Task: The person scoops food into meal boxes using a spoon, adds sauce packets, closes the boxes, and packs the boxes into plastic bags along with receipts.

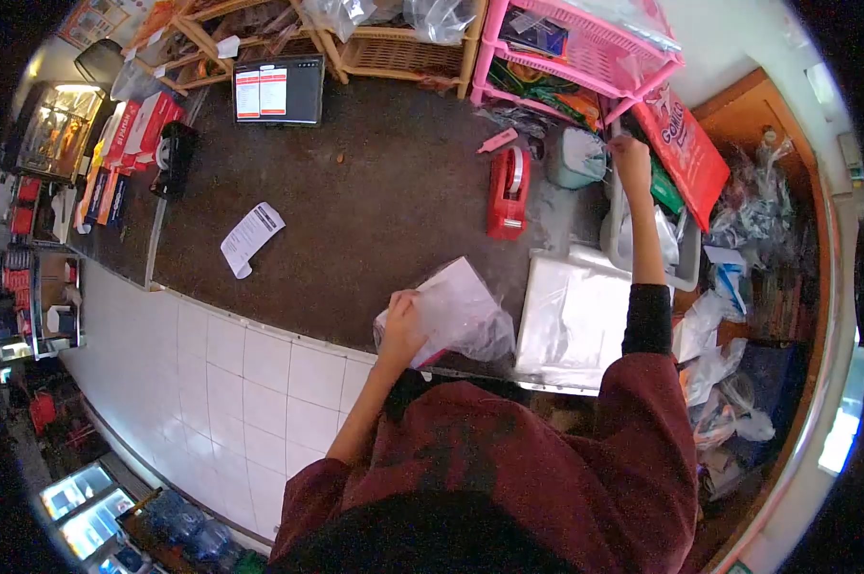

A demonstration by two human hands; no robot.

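Note:
Near the counter's front edge, my left hand [403, 327] grips the left side of a flat white package [459, 298] in a clear plastic bag. Loose plastic bunches at the package's right side, and a bit of red shows along its lower edge. My right hand [629, 159] is stretched far forward, beside a pale teal container [579, 158] and below the pink rack. Its fingers are drawn together; what they hold, if anything, is too small to tell. Between the hands stands a red tape dispenser [509, 194], with a pink marker [497, 141] behind it.
A stack of clear plastic sheets or bags [571, 320] lies right of the package. Beyond it are a grey basket [682, 258] and a red packet [681, 153]. A printed slip [251, 239] and a tablet [278, 91] lie left. A pink rack [585, 57] stands behind.

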